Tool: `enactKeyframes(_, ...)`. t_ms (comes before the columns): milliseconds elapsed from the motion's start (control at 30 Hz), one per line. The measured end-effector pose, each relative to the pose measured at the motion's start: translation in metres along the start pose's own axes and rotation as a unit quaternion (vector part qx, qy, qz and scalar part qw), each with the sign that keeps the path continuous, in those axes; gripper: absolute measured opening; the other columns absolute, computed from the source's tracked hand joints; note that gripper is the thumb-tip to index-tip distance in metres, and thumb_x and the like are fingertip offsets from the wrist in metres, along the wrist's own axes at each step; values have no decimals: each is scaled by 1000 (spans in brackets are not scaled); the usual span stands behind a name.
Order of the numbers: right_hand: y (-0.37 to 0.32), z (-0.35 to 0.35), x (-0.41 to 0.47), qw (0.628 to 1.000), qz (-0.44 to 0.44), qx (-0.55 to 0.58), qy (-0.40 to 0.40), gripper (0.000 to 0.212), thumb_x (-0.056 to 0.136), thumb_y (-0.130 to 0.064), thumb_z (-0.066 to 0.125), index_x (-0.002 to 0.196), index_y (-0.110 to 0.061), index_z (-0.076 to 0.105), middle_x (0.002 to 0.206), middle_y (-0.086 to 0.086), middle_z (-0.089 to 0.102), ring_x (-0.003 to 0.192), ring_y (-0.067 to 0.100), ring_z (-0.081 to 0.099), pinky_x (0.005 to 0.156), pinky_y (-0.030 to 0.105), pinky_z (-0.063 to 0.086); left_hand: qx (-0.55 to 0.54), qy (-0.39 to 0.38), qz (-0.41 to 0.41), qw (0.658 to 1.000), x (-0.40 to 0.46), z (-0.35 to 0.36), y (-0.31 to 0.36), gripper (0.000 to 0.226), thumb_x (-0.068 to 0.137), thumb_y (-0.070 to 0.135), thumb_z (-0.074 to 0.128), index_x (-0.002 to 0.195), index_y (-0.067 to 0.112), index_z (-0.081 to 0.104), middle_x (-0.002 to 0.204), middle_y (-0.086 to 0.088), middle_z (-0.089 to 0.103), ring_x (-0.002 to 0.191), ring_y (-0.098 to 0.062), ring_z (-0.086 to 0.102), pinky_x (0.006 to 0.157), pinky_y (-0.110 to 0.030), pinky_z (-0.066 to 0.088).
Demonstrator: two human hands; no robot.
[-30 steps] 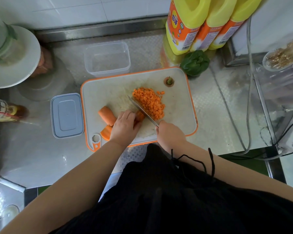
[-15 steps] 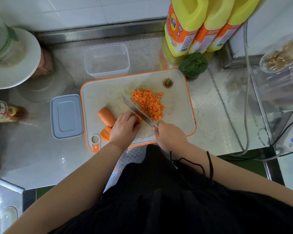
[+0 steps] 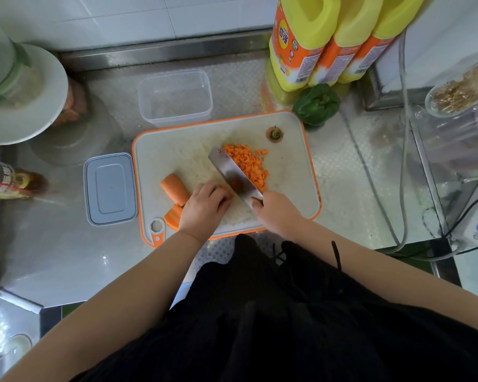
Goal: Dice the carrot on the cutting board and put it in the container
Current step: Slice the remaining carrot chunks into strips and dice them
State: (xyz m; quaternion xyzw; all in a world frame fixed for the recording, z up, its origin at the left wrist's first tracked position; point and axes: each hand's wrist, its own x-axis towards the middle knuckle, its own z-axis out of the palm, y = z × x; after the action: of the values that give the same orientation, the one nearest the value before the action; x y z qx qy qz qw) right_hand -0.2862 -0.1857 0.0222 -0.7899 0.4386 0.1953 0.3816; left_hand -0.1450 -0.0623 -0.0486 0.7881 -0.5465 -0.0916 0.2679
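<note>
Steel bench (image 3: 66, 255) carried cutting board (image 3: 293, 172), container (image 3: 175, 98), lid (image 3: 109, 188); left hand (image 3: 204, 206) pinned carrot (image 3: 224, 192), right hand (image 3: 278, 212) clamped knife (image 3: 233, 175) beside dice (image 3: 250, 164).

three yellow plastic jugs (image 3: 340, 40) with orange labels stand in a row at the far right of a steel counter (image 3: 53, 257), a green bell pepper (image 3: 316, 107) just in front of them. a grey container lid (image 3: 110, 188) lies flat to the left. at far left, a white plate (image 3: 25, 106), with a dark bottle (image 3: 11, 180) lying on its side nearer. grey cables (image 3: 403, 161) trail at right, beside a clear vessel of tan shreds (image 3: 464, 89).
</note>
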Motion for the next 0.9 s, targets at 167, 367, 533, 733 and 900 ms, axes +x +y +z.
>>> enactKeyframes(167, -3, 0, -14, 998, -35, -44, 17, 29, 102, -33, 35, 90, -10, 46, 70, 0, 45, 73, 25, 50, 59, 32, 34, 29, 13, 24, 999, -4, -4, 0, 19, 92, 24, 59, 87, 8, 68, 93, -7, 58, 84, -27, 56, 69, -34, 51)
enactKeyframes(367, -12, 9, -23, 993, -42, -107, 21, 20, 101, -23, 36, 92, -11, 50, 80, 5, 58, 74, 25, 57, 61, 36, 45, 22, -15, -13, 1000, -3, -3, 0, 7, 84, 13, 72, 85, 7, 69, 91, -5, 61, 86, -24, 56, 72, -37, 53)
enactKeyframes(533, -17, 19, -14, 992, 2, -123, 0, 10, 97, -13, 41, 90, -14, 48, 69, -1, 45, 73, 24, 53, 57, 32, 37, -8, -23, -11, 1000, -1, 1, -6, 28, 91, 31, 54, 89, 8, 71, 93, -4, 62, 89, -21, 56, 76, -32, 51)
enactKeyframes(733, -10, 6, -5, 999, -1, -41, -12, 36, 102, -35, 34, 78, -10, 44, 74, 4, 48, 72, 22, 51, 62, 32, 38, 20, -5, 25, 999, -1, -1, -6, 25, 93, 27, 53, 88, 10, 70, 91, -4, 61, 83, -24, 56, 71, -35, 53)
enactKeyframes(900, -3, 1, -10, 999, -22, -44, 5, 38, 102, -35, 35, 71, -14, 36, 64, 0, 41, 63, 21, 44, 48, 28, 24, 39, 0, 24, 999, -3, -8, 0, 26, 93, 29, 50, 91, 9, 67, 92, -6, 60, 83, -26, 56, 72, -34, 51)
